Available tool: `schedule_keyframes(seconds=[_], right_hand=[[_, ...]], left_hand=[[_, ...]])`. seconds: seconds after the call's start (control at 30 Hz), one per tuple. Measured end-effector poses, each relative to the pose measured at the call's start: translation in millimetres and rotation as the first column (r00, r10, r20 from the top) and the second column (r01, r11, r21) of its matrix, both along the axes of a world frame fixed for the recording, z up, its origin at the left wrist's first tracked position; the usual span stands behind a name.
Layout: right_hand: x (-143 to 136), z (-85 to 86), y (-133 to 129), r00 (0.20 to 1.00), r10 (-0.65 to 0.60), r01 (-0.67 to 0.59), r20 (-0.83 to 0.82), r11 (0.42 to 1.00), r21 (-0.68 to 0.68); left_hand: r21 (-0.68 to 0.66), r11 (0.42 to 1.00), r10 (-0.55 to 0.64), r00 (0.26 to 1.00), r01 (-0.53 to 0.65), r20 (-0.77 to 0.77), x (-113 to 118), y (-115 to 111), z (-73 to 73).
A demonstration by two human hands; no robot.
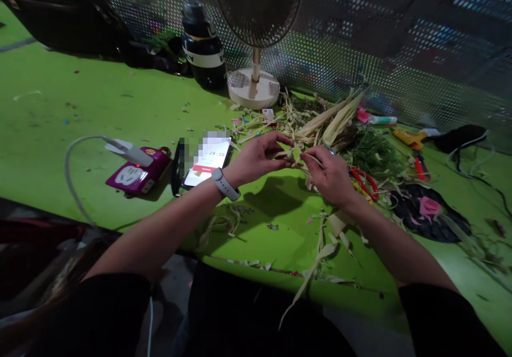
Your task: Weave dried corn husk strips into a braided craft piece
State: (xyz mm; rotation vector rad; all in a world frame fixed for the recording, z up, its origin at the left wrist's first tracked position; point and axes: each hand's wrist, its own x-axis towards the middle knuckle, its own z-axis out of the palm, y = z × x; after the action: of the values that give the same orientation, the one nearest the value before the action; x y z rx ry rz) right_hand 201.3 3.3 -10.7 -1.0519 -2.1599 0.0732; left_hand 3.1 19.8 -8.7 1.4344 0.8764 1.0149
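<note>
- Your left hand (256,157) and right hand (330,174) meet above the green table (120,106), and both pinch the same small piece of dried husk strips (296,157) between fingertips and thumb; the grip is narrow and fine on each side.
- The piece hangs in the air between your hands, just in front of the heap of loose husks (328,119) that lies near the fan base (253,87).
- These strips look thin and dry, so a hard tug may split one along its grain or snap it at a fold.
- With so little held in each pinch, a slip of either thumb could let the work spring open.
- A long strip (308,277) trails over the table edge towards your lap; a forearm could snag it and drag scraps along.
- The red-handled scissors (365,182) lie just beside your right wrist, close enough to catch a dropped wrist.
- The phone (208,160) sits near your left wrist, where a sweeping elbow could knock it.
</note>
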Motion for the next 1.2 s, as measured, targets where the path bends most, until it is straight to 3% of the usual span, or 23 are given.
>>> schedule_keyframes(seconds=[0.1, 0.17, 0.23, 0.3, 0.37, 0.43, 0.57, 0.8, 0.9, 1.0, 1.1, 1.2], right_hand=[[-4, 1.2, -4, 0.996, -0.003, 0.010, -0.084, 0.997, 0.076], [-4, 1.1, -6, 0.998, 0.013, -0.002, -0.069, 0.988, 0.157], [-4, 0.5, -7, 0.999, 0.029, -0.021, -0.034, 0.974, 0.223], [-3, -0.2, -8, 1.000, 0.031, -0.029, -0.004, 0.966, 0.257], [-2, -1.1, -8, 1.000, 0.025, -0.027, 0.009, 0.967, 0.253], [-2, -2.1, -8, 0.999, 0.046, -0.047, 0.009, 0.969, 0.242], [-2, -4.6, -8, 0.991, 0.133, -0.133, 0.017, 0.957, 0.257], [0, -9.8, -7, 1.000, 0.025, -0.026, 0.006, 0.957, 0.290], [-1, -9.0, -8, 1.000, 0.009, -0.017, 0.025, 0.948, 0.318], [-1, -3.4, -8, 0.998, -0.065, 0.064, -0.003, 0.968, 0.241], [-1, 3.8, -7, 0.991, -0.110, 0.108, -0.082, 0.994, -0.027], [-1, 6.9, -5, 0.978, -0.091, 0.039, -0.189, 0.964, -0.264]], left_hand=[[-0.107, 0.993, 0.059, 0.997, -0.054, 0.042, 0, 5, -4.7], [-0.165, 0.972, 0.179, 0.983, -0.170, 0.043, 0, 6, -5.9], [-0.285, 0.934, 0.226, 0.974, -0.214, 0.009, 2, 4, -4.7], [-0.448, 0.884, 0.166, 0.985, -0.133, 0.035, 4, -1, -2.4], [-0.524, 0.852, 0.088, 0.983, 0.009, 0.159, 8, -6, -1.2], [-0.472, 0.874, 0.042, 0.951, 0.114, 0.307, 12, -11, -2.4], [-0.368, 0.915, 0.034, 0.876, 0.166, 0.481, 20, -16, -10.1], [-0.371, 0.918, 0.092, 0.832, 0.142, 0.547, 28, -23, -17.3], [-0.315, 0.946, 0.106, 0.848, 0.074, 0.519, 28, -22, -15.9], [-0.196, 0.980, 0.105, 0.910, -0.027, 0.402, 24, -16, -13.4], [-0.107, 0.992, 0.096, 0.940, -0.064, 0.327, 19, -11, -12.5], [-0.077, 0.997, 0.024, 0.945, 0.001, 0.327, 15, -9, -13.5]])
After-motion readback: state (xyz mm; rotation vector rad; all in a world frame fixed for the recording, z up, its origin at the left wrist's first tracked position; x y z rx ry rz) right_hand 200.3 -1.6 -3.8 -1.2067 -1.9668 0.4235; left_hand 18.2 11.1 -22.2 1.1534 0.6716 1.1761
